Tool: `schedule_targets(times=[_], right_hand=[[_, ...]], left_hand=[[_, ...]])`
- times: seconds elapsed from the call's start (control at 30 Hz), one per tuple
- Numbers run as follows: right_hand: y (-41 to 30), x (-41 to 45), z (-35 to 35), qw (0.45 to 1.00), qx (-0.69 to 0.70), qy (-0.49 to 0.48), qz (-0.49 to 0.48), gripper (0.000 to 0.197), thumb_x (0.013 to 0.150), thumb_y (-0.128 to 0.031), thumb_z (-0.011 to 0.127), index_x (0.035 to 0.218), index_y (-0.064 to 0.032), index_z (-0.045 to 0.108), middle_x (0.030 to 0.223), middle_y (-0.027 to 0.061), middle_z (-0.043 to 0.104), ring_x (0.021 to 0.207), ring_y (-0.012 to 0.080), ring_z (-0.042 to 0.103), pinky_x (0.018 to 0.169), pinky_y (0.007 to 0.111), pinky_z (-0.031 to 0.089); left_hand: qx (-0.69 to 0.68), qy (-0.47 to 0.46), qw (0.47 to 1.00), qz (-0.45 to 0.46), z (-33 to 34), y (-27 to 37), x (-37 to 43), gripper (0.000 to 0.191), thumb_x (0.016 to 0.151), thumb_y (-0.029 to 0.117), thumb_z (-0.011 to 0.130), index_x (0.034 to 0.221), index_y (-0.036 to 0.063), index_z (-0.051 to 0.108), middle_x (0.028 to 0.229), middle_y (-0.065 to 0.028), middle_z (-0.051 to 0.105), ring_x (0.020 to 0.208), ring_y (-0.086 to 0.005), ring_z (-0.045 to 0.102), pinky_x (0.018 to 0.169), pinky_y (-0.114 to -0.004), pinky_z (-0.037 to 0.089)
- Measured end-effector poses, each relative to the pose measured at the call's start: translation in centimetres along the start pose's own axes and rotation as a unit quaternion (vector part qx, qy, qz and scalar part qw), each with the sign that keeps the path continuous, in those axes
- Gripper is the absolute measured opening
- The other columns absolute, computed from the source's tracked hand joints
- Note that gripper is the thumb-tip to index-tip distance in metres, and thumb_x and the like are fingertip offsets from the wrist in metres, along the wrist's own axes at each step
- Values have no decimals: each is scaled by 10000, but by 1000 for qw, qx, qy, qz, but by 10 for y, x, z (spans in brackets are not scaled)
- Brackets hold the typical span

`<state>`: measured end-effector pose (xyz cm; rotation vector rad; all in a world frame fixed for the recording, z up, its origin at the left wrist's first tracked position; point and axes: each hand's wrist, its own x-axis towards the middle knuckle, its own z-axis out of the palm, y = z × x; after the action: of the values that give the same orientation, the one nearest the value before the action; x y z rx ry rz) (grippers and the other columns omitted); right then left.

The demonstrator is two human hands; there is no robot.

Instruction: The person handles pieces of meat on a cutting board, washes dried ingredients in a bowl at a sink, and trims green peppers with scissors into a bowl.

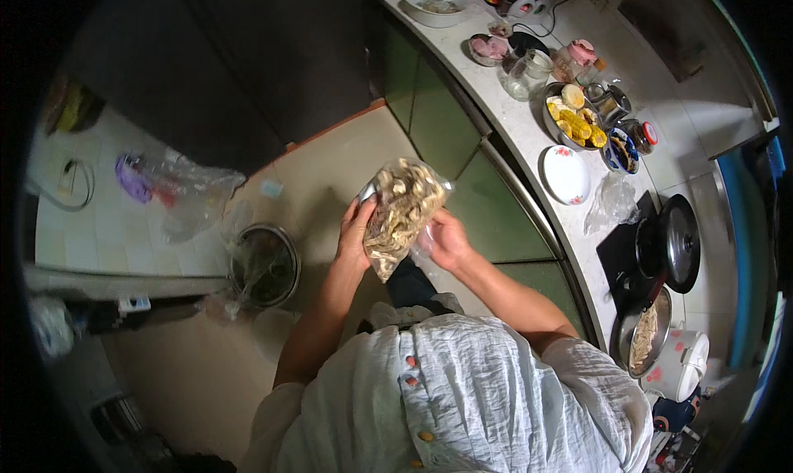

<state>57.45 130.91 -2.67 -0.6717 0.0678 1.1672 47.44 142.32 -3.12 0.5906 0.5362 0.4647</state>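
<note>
A clear plastic bag of dried, pale brown pieces (403, 213) is held up in front of my body, above the floor. My left hand (356, 228) grips the bag's left side, its thumb on the plastic. At the lower right of the bag, my right hand (449, 240) holds loose clear plastic, with its fingers partly hidden behind the bag. What exactly the dried pieces are, I cannot tell.
Along the right counter stand a bowl of corn (573, 123), a white plate (566, 175), a glass jar (528, 75), a black lid (679, 244) and a pan of pale strips (644, 340). A bin (296, 268) stands on the left, beside a surface with plastic bags (186, 191).
</note>
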Motion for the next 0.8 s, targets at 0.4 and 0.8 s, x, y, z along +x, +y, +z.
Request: schedule_targets(times=[0.4, 0.8], right_hand=[[-92, 189, -65, 881, -396, 85, -244, 223, 860, -180, 471, 989, -28, 570, 984, 57, 555, 876, 117, 506, 747, 256, 413], [-151, 171, -170, 776, 246, 549, -186, 795, 661, -462, 662, 1166, 7, 266, 1078, 159, 399, 1041, 315, 434, 823, 475, 413]], left_hand=[[39, 24, 994, -96, 43, 16, 221, 248, 831, 154, 532, 1043, 90, 420, 968, -53, 529, 844, -150, 540, 677, -295, 473], [444, -93, 888, 72, 40, 0, 374, 535, 715, 64, 641, 1121, 4, 299, 995, -101, 487, 889, -159, 492, 761, -273, 403]])
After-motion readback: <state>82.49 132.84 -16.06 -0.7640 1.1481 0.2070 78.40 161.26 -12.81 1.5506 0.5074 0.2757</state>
